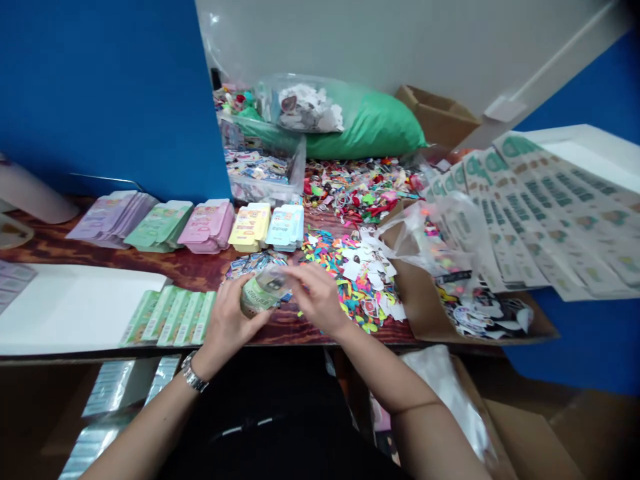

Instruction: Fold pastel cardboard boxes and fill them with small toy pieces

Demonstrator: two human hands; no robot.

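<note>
My left hand [226, 313] is closed around a small green printed carton [254, 297], held tilted just above the table's front edge. With thumb and fingers pinched, my right hand [320, 299] grips a small see-through packet [273, 279] at the carton's upper end. Something dark shows inside the packet; how deep it sits in the carton I cannot tell. Behind the hands lies a pile of small blue printed packets [250, 265]. Right of them spread bright plastic bits [320, 248] and white paper cutouts [367, 257].
Flat cartons in purple [107, 217], green [159, 225], pink [206, 225], yellow [249, 227] and blue [285, 227] line the table. Filled green cartons [170, 315] stand at left on a white board [75, 307]. A cardboard box [425, 300] and hanging printed sheets [545, 213] are at right.
</note>
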